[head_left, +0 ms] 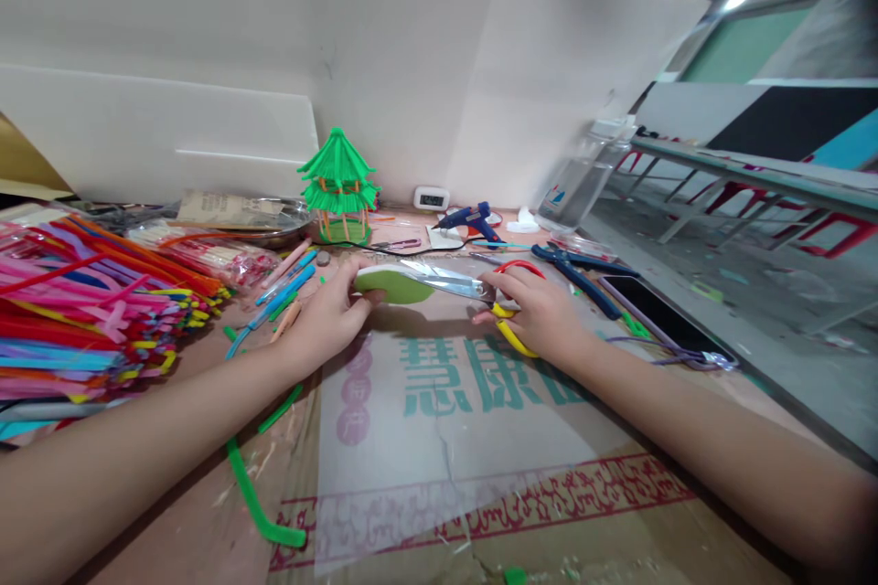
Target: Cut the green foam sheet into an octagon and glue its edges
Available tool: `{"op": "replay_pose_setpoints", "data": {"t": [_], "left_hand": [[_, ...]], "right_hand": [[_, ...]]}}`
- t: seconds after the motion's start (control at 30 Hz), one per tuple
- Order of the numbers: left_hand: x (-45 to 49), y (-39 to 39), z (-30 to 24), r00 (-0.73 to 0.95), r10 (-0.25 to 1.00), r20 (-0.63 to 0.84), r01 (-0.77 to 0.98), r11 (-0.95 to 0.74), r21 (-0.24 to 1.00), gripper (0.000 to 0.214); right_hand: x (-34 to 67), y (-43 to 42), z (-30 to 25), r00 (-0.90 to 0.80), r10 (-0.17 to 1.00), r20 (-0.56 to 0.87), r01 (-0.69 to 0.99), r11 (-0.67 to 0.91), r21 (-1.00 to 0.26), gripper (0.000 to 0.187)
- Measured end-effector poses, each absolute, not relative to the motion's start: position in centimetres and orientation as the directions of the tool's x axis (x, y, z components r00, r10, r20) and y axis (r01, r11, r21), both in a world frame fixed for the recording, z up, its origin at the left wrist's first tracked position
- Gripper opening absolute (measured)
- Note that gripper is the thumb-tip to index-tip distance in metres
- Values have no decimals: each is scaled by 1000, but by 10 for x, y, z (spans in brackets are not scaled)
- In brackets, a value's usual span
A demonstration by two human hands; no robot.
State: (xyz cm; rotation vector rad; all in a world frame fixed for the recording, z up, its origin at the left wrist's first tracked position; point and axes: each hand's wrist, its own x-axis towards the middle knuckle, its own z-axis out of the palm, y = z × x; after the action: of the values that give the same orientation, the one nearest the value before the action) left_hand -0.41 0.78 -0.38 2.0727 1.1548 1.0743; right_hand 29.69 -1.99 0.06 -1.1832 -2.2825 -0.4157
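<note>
My left hand (327, 315) is closed on a flat green oval piece with a white rim (394, 283), held just above the cardboard. My right hand (539, 311) grips red-and-yellow scissors (504, 297) through the handles. Their silver blades (445, 279) point left and lie across the green piece. Both forearms reach in from the bottom corners.
A big pile of coloured pipe cleaners (82, 302) fills the left side. A green pavilion model (338, 187) stands at the back, with a blue glue gun (470, 221), blue pliers (576, 270) and a phone (662, 315) to the right. A green strip (257, 498) lies on the flattened cardboard (445, 439).
</note>
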Motion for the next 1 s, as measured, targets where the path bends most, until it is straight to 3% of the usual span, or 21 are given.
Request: {"op": "replay_pose_setpoints", "data": {"t": [1.0], "left_hand": [[-4,11,-5,306,860,409,412,-507,757,22]], "right_hand": [[298,-20,2,-467,661,588,827,561,26,42]]}}
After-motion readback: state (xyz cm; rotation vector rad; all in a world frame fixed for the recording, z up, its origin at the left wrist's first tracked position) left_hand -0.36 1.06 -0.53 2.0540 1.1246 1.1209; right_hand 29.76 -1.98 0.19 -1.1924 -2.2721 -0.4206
